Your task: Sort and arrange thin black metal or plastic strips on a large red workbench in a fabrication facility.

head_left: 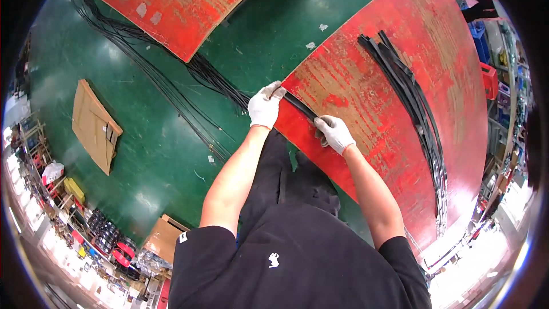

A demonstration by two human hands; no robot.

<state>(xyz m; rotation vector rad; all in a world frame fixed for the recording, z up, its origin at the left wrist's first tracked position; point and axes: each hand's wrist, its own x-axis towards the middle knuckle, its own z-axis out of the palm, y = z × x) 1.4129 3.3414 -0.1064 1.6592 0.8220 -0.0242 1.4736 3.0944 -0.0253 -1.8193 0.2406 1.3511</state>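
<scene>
My left hand, in a white glove, is closed at the near-left corner of the red worn board. From it a short black sleeve runs right along the board to my right hand, also gloved, its fingers closed around the other end. A bundle of thin black cables comes in from the far left and reaches my left hand; whether they enter the sleeve is hidden by the glove. Farther right on the board lies a stack of flat black sleeves, bent in a long curve.
Another red board stands at the far left, with cables passing beneath it. Loose cables trail over the green floor. A flattened cardboard piece lies at the left, and a cardboard box at lower left. Crowded shelves line both sides.
</scene>
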